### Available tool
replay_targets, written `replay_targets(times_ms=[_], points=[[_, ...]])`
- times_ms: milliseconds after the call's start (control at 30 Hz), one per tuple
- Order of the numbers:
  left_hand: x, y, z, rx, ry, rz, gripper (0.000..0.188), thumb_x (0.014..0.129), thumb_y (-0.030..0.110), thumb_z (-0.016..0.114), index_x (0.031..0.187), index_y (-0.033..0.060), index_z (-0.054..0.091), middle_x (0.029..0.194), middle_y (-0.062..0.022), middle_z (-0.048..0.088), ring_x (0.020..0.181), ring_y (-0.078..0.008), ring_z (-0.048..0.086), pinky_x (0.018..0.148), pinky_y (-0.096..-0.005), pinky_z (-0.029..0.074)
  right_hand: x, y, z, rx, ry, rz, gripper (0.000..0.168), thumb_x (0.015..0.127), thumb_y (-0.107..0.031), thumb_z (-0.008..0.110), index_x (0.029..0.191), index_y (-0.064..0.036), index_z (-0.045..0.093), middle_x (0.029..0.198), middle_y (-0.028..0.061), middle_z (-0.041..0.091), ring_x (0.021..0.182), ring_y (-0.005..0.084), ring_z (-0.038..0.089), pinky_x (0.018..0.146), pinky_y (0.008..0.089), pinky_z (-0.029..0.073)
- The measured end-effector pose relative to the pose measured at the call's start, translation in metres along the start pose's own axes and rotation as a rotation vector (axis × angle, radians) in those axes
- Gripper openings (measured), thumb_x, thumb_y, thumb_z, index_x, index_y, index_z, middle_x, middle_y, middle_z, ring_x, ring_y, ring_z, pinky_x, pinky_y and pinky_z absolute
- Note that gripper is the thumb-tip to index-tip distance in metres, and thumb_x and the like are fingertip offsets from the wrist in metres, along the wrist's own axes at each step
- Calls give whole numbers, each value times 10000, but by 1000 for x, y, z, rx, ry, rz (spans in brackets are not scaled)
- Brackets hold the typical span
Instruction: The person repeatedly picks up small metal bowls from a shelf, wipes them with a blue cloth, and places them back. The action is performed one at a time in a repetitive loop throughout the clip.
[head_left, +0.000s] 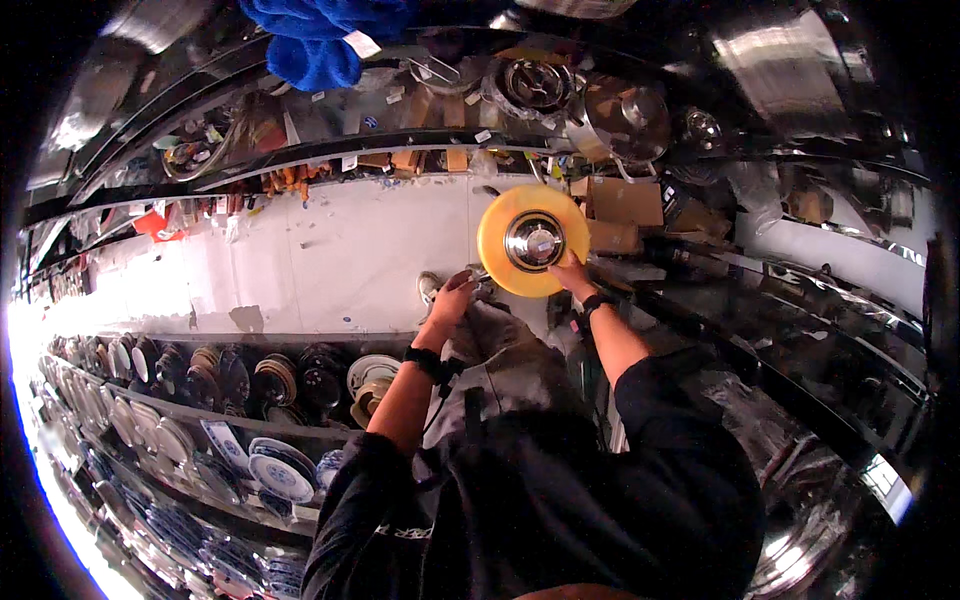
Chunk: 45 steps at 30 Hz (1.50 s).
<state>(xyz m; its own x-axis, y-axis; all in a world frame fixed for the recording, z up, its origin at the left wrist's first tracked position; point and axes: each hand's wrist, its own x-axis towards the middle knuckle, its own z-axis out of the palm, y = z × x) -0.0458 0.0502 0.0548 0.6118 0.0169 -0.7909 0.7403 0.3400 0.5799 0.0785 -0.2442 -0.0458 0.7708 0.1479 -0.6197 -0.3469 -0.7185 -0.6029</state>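
In the head view, my right hand (574, 276) grips the near edge of a round yellow item (499, 236) with a shiny metal dome or bowl at its centre. A small label sits on the metal, and I cannot tell exactly what the item is. My left hand (454, 294) is to the left of it, apart from its rim, with the fingers bent. A small pale thing shows at those fingertips; whether it is held is unclear. Below the left hand, a shoe (428, 286) stands on the pale floor (360, 247).
Shelves of stacked plates (281, 469) line the lower left. Along the top, a shelf (330, 154) carries pans, a large metal pot (626, 124) and small goods. Cardboard boxes (626, 202) stand right of the yellow item. A dark rack (765, 360) runs along the right. Blue cloth (311, 56) hangs above.
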Motion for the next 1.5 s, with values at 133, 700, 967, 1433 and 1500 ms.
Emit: replay_targets(times_ms=[133,700,967,1433,1500], points=[[37,-29,2,-54,44,-17,511,885,190,590,1333,-9,449,1127,-104,621,1011,-159,571,847,-273,449,20,2,14,-60,102,-184,705,677,-187,734,1282,-7,421,1232,200,552,1125,359,537,950,407,431],[140,-137,20,56,126,103,729,814,108,653,1424,-11,273,1188,-128,549,1026,-184,555,787,-286,490,25,4,77,-232,236,-240,743,687,-334,770,1278,-28,441,1175,204,520,1122,362,492,932,430,424],[174,-138,35,-310,-37,108,651,768,-2,665,1331,2,338,1201,-100,540,1095,-195,525,893,-309,459,37,7,82,-31,63,-71,738,780,-406,717,1311,-10,392,1281,168,473,1173,295,479,974,379,394],[59,-35,4,-565,-27,45,561,907,232,564,1391,113,308,1239,-25,462,1091,-152,475,791,-313,438,-43,-79,23,429,-145,0,443,735,-84,770,1066,-70,476,973,24,568,845,123,577,746,287,499],[42,-34,-9,-301,1,281,504,931,328,528,1367,154,343,1213,-3,470,1135,-151,447,828,-350,433,-59,-117,4,455,-324,-38,369,741,-78,759,1019,-71,517,917,14,588,852,103,574,760,276,495]])
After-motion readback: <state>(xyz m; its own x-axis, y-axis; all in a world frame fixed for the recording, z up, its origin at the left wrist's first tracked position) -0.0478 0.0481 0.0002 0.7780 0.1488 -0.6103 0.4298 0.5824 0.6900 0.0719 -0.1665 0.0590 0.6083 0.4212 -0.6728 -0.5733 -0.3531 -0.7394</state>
